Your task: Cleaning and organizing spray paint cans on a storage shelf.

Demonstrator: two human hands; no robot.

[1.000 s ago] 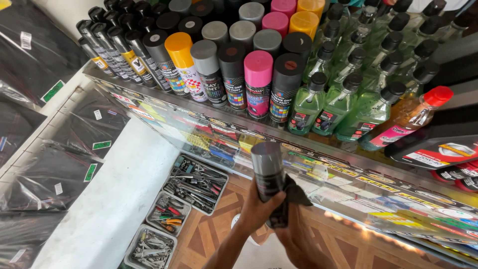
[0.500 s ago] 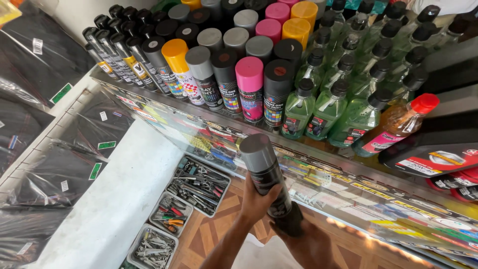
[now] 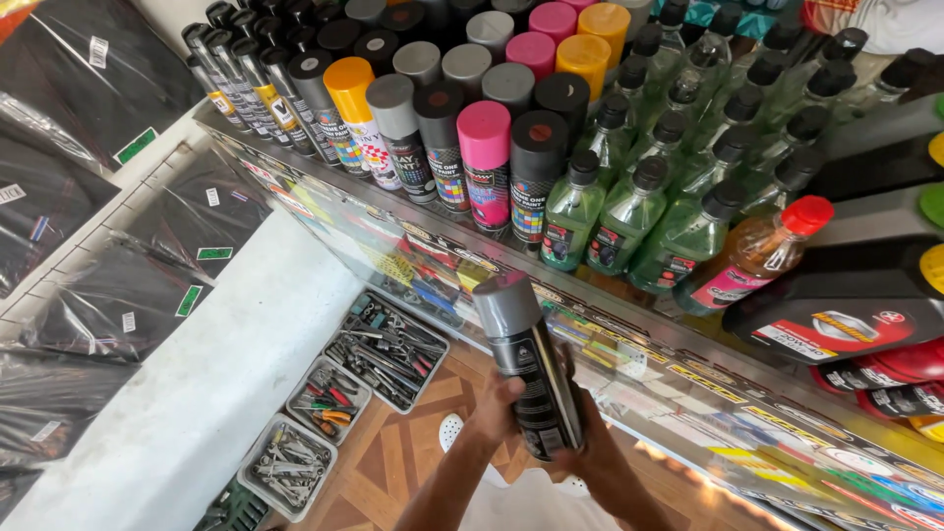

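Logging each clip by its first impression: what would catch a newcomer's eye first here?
The grey-capped spray can at centre, gripped by both hands, left hand and right hand, over a glass counter. Behind it stand rows of spray cans, the pink-capped can and orange-capped can loudest. To their right are green-liquid bottles; trays of hand tools lie on the floor lower left.

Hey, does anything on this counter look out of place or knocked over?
Nothing spilled or fallen. Only the grey-capped can is out of the rows, held tilted by the left hand and right hand. One amber red-capped bottle sits among green ones.
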